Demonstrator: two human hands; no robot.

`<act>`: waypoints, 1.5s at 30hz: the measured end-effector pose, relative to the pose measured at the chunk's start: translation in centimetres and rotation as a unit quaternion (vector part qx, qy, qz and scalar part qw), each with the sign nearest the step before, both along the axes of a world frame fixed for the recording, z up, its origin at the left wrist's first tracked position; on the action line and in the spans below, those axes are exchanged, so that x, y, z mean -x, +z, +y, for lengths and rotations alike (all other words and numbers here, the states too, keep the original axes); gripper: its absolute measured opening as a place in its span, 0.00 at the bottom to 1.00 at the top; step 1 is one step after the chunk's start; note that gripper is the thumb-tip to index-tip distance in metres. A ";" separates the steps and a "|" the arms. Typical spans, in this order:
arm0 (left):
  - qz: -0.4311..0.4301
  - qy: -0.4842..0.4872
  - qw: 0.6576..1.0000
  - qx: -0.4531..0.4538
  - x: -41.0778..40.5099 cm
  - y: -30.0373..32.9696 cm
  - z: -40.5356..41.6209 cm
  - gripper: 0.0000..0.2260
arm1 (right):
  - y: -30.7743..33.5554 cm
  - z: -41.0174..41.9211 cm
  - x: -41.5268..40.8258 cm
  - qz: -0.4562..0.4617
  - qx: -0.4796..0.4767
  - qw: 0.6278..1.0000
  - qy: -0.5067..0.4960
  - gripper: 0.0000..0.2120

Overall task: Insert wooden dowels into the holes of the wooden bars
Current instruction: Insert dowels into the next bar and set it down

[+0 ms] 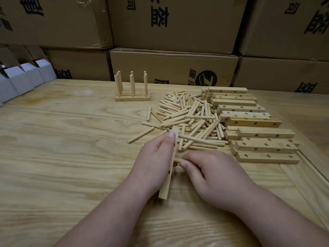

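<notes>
Right now I see the left hand wrapped around a wooden bar, thumb pressed on its upper end, the bar tilted with its far end toward the dowel heap at 12 o'clock and its near end touching the table. One dark hole shows on the bar's side near the left palm. My right hand has its fingers curled, pinching a single dowel whose tip meets the bar's side; most of that dowel is hidden under the fingers, so I cannot tell whether it is already seated in a hole. At 1 o'clock lies the loose pile of dowels, too many and too tangled to count. At 2 o'clock sits the stack of drilled bars, roughly ten or more, overlapping. At 11 o'clock stand finished bars, set one behind another, with upright dowels in three columns; the front bar carries three, and I think two or three bars stand behind it. Along the back, at least six brown cardboard cartons are stacked, all closed. At 9 to 10 o'clock about three small white boxes sit with flaps up, their contents out of my sight.
</notes>
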State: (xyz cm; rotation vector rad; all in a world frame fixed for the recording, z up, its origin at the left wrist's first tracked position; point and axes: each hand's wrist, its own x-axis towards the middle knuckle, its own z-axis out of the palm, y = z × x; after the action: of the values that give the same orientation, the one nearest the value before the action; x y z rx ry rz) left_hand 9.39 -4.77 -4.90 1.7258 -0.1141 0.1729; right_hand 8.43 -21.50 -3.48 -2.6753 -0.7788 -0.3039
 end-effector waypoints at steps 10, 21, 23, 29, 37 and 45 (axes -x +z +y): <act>0.067 -0.031 0.997 0.014 -0.5 -0.5 0.7 0.10 | -0.5 -1.5 -1.7 -0.083 -0.144 0.986 -0.021 0.12; 0.180 0.082 0.943 0.267 -1.7 -0.1 1.7 0.21 | -1.0 -2.3 -2.5 -0.039 -0.070 0.984 -0.161 0.15; 0.176 0.077 0.943 0.272 -1.5 0.0 1.5 0.20 | -1.1 -2.2 -2.5 -0.023 -0.021 0.984 -0.175 0.14; 0.168 0.064 0.942 0.283 -1.3 0.3 1.4 0.17 | -1.5 -2.1 -2.7 -0.013 0.007 0.983 -0.185 0.13; 0.158 0.058 0.940 0.296 -1.1 0.4 1.3 0.17 | -1.7 -2.2 -3.0 -0.017 0.041 0.970 -0.241 0.09; 0.145 0.065 0.940 0.303 -1.0 0.6 1.2 0.23 | -1.1 -2.3 -2.4 -0.017 0.077 0.976 -0.201 0.11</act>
State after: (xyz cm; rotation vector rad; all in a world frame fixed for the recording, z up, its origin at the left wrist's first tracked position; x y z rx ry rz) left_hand 10.41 -3.59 -4.28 1.1243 0.2510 0.0382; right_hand 10.79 -23.84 -4.60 -2.9708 -0.2710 -0.4001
